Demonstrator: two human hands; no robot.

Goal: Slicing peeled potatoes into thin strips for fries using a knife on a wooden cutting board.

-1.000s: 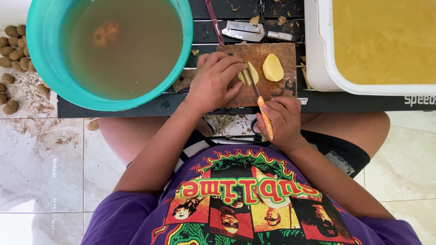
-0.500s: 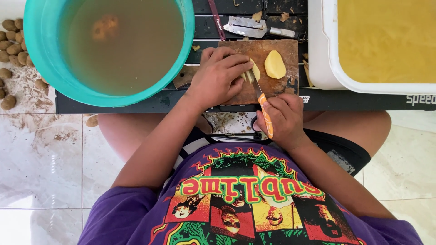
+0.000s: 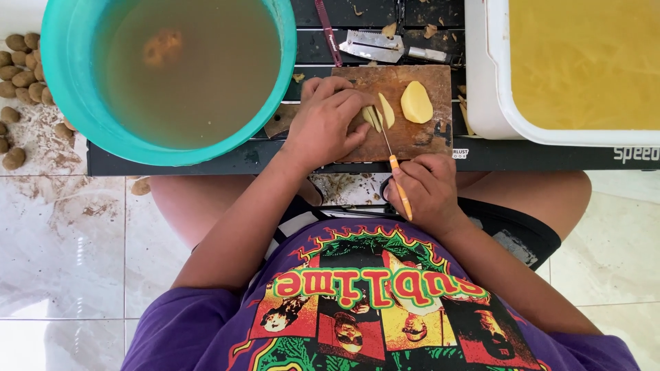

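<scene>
The left hand (image 3: 326, 124) presses down on a peeled potato half (image 3: 377, 115) on the wooden board (image 3: 412, 137), fingers curled over its left part so only the cut slices at its right end show, leaning against one another just past the fingertips. The right hand (image 3: 426, 189) is closed around the orange handle of a knife (image 3: 393, 161); the handle runs through the fist toward the person's body, and the thin blade points away across the board, its tip meeting the potato slices right beside the left fingertips. The second potato half (image 3: 416, 102) lies flat on the board to the right of the blade, apart from both hands. The board sits on a dark table (image 3: 206, 161). To its left stands a teal bucket (image 3: 65, 82) of cloudy water, to its right a white tub (image 3: 491, 82) of yellow liquid. Beyond the board lies a peeler (image 3: 375, 47). Unpeeled potatoes (image 3: 17, 75) lie on the tile floor at far left.
</scene>
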